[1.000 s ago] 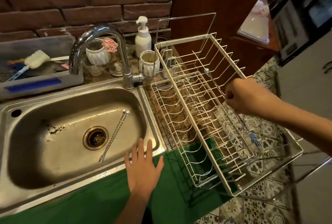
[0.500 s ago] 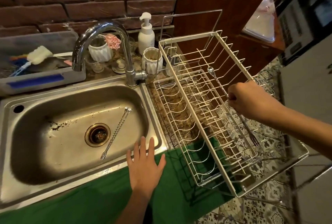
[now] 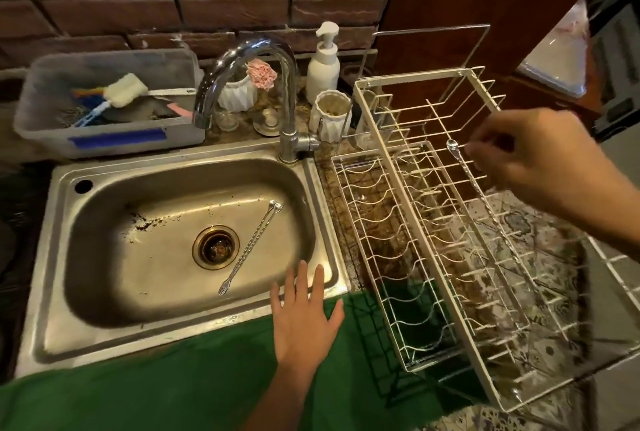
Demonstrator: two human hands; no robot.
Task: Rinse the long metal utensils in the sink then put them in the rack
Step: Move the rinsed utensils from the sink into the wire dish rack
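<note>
Two long thin metal utensils (image 3: 250,246) lie side by side in the steel sink (image 3: 104,313), just right of the drain. A third long utensil (image 3: 464,167), spoon end towards the wall, lies slanted across the wires of the white dish rack (image 3: 433,278) to the right of the sink. My right hand (image 3: 530,160) hovers over its upper half with the fingers loosely spread; the fingertips look just clear of the shaft. My left hand (image 3: 304,320) rests flat on the sink's front rim, fingers apart and holding nothing.
A chrome tap (image 3: 249,77) arches over the sink's back edge. Behind it stand a soap pump bottle (image 3: 323,60), white ribbed cups (image 3: 330,115) and a plastic tub with brushes (image 3: 104,108). A green cloth (image 3: 173,385) covers the counter's front edge.
My right hand has let go of the utensil's shaft, leaving it in the rack, and has lifted up and to the right. The left hand stays on the sink rim.
</note>
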